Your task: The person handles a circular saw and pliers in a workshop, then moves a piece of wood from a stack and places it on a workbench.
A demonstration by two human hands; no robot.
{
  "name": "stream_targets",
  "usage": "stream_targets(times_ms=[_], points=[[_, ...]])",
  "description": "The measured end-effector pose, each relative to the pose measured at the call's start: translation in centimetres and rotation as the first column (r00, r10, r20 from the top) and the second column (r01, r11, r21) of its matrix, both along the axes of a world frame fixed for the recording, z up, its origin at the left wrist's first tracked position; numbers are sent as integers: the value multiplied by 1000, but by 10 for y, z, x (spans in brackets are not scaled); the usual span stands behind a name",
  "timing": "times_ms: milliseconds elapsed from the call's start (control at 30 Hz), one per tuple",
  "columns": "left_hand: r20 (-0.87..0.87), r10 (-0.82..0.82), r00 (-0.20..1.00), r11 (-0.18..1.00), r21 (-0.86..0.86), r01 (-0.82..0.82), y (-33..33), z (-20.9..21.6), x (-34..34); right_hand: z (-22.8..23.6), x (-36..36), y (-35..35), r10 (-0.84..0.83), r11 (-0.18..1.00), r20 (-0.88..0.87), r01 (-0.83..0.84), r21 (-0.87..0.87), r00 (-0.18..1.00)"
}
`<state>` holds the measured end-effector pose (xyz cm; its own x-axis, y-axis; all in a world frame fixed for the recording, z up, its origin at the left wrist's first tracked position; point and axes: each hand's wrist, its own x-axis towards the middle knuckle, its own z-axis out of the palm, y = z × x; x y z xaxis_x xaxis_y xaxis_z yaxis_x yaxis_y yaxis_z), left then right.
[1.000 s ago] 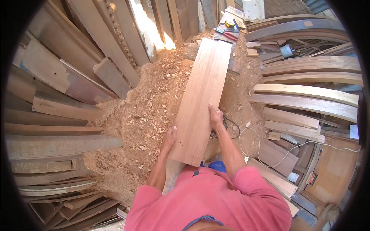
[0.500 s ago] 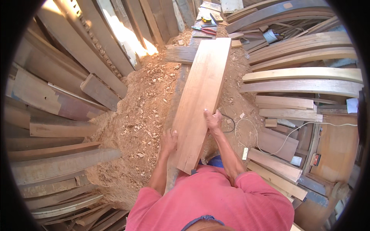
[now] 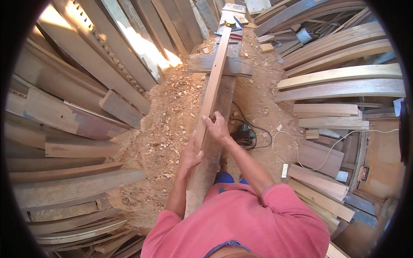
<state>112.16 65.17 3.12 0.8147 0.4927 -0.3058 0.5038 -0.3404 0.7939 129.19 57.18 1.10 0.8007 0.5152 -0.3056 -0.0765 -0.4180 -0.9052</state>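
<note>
A long wooden board (image 3: pixel 214 79) stands on its narrow edge along a bench plank (image 3: pixel 221 96), its far end reaching the tools at the back. My left hand (image 3: pixel 190 155) grips the board's near end from the left, thumb by the end face. Farther along, my right hand (image 3: pixel 217 127) holds it from the right, thumb on the top edge and fingers bent down its side. The fingertips of both hands are partly hidden. A grey wooden crosspiece (image 3: pixel 238 66) lies across the bench under the board.
Red-handled pliers (image 3: pixel 235 36) and a yellow tape measure (image 3: pixel 229 24) lie at the bench's far end. A power tool (image 3: pixel 244 134) with a black cable rests right of the bench. Shavings (image 3: pixel 167 124) cover the floor; boards (image 3: pixel 340 84) are stacked on both sides.
The board has turned from its broad face up to its narrow edge up. My right hand has shifted left with it, and the power tool has come into view.
</note>
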Motion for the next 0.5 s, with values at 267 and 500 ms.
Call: stream_targets(times_ms=[267, 500], points=[[71, -22, 997, 993, 114, 14, 2, -15, -3, -2, 3, 3, 36, 999, 105, -33, -36, 994], [4, 22, 1000, 999, 40, -22, -5, 1, 1, -5, 5, 0, 37, 999, 89, -34, -31, 995]])
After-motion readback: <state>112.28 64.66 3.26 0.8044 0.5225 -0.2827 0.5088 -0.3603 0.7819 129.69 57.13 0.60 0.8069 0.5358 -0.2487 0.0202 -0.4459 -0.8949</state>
